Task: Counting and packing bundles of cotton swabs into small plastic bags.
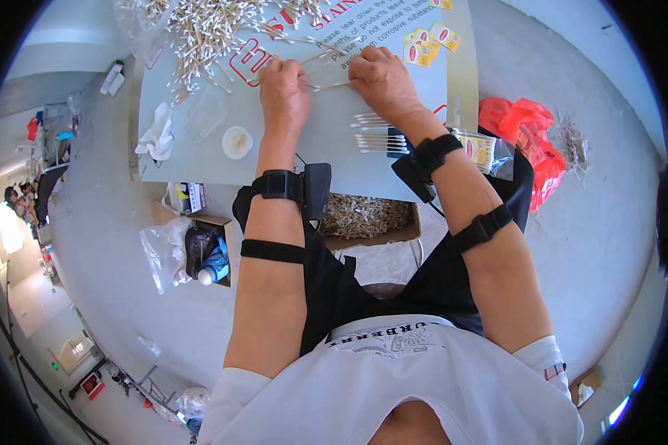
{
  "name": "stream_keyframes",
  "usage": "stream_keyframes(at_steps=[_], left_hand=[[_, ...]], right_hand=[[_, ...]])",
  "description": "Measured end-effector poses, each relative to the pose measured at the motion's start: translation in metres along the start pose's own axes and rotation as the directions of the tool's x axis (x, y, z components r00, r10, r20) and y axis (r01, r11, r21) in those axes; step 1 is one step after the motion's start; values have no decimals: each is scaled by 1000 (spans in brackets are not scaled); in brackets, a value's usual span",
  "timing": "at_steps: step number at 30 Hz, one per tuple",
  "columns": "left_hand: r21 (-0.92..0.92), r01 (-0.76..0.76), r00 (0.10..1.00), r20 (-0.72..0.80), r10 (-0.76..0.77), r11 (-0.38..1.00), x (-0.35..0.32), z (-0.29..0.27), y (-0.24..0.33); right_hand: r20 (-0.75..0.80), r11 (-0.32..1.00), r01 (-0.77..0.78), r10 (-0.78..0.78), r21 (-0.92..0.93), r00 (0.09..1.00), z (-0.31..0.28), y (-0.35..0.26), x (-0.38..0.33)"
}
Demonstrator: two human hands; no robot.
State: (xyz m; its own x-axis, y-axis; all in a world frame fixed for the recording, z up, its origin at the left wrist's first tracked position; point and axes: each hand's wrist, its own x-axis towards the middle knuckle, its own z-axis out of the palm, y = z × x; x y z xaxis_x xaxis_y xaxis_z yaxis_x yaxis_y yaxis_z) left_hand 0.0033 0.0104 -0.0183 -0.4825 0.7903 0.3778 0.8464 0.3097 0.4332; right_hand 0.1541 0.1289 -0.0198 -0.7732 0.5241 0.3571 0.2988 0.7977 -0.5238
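Note:
My left hand (283,95) and my right hand (384,83) are over the table, both with fingers closed in a pinch. Stretched between them is a see-through piece that looks like a clear plastic bag (325,73). Thin cotton swabs (329,87) show beside the fingers; whether they lie inside the bag or under it I cannot tell. To the far left spreads a big loose heap of cotton swabs (211,33). Nearer me, below my right hand, several swabs (381,141) lie side by side in a row, their ends over a dark blue object.
A small white tub (237,142), crumpled white tissue (156,135) and flat clear bags (202,113) lie left on the table (200,165). Yellow-and-white cards (423,46) sit far right, packed swabs (476,150) at the right edge. Below stands a carton of swabs (367,219); a red bag (531,137) is right.

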Motion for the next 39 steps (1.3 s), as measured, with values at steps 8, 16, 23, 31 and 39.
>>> stream_keyframes(at_steps=[8, 16, 23, 31, 39], left_hand=[[-69, -144, 989, -56, 140, 987, -4, -6, 28], [-137, -73, 995, 53, 81, 988, -20, -2, 44], [-84, -92, 992, 83, 99, 992, -7, 8, 53], [-155, -142, 960, 217, 174, 978, -22, 5, 64], [-674, 69, 988, -57, -145, 735, -54, 25, 86]], right_hand=[[-28, 981, -33, 39, 192, 999, -24, 11, -22], [-5, 993, -49, 49, 106, 999, -42, 23, -37], [-100, 997, -72, 76, 41, 992, -44, 11, -45], [47, 952, -260, 256, 162, 966, -52, -2, -63], [-294, 796, -207, 432, 569, 852, -29, -15, -79]])
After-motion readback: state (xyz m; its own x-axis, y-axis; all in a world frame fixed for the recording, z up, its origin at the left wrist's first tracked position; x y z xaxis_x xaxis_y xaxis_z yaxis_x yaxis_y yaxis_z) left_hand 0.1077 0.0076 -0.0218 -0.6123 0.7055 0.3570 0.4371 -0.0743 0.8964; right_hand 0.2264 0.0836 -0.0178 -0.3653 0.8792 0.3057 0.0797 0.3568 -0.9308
